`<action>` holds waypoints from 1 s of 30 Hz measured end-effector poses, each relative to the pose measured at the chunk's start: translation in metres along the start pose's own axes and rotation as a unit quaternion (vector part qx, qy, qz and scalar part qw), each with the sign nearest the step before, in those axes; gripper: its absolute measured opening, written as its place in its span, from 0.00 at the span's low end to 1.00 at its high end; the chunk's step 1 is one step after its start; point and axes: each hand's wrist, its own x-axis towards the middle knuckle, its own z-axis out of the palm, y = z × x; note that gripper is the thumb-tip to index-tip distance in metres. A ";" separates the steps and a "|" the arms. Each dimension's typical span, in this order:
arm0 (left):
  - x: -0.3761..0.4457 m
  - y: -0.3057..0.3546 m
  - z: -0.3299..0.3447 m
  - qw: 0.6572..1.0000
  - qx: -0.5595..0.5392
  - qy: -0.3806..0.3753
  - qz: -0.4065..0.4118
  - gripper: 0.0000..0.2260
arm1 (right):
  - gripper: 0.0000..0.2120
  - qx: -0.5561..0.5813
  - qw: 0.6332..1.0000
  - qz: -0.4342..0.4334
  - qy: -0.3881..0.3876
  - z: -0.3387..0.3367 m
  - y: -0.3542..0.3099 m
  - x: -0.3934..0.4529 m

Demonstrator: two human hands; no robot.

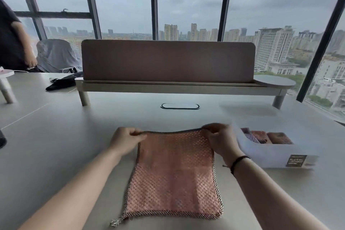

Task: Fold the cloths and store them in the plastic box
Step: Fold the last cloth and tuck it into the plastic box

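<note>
A pink waffle-textured cloth [173, 177] with a dark checked border lies spread flat on the grey table in front of me. My left hand [126, 139] pinches its far left corner. At the far right corner, my right hand [221, 139] pinches the edge; a dark band sits on that wrist. To the right stands the translucent plastic box [268, 154] with a dark label on its near wall. Inside it are several folded cloths [267, 137] standing side by side.
A raised shelf with a brown divider panel [168, 61] crosses the table behind the cloth. A cable grommet [180, 106] sits in the tabletop. A black item [63, 81] lies at the back left. A person [11, 39] stands at the far left by a covered chair.
</note>
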 end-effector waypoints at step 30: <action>-0.038 -0.024 -0.002 0.999 -0.041 0.018 0.031 0.07 | 0.03 -0.130 0.984 -0.096 -0.076 -0.010 0.044 -0.043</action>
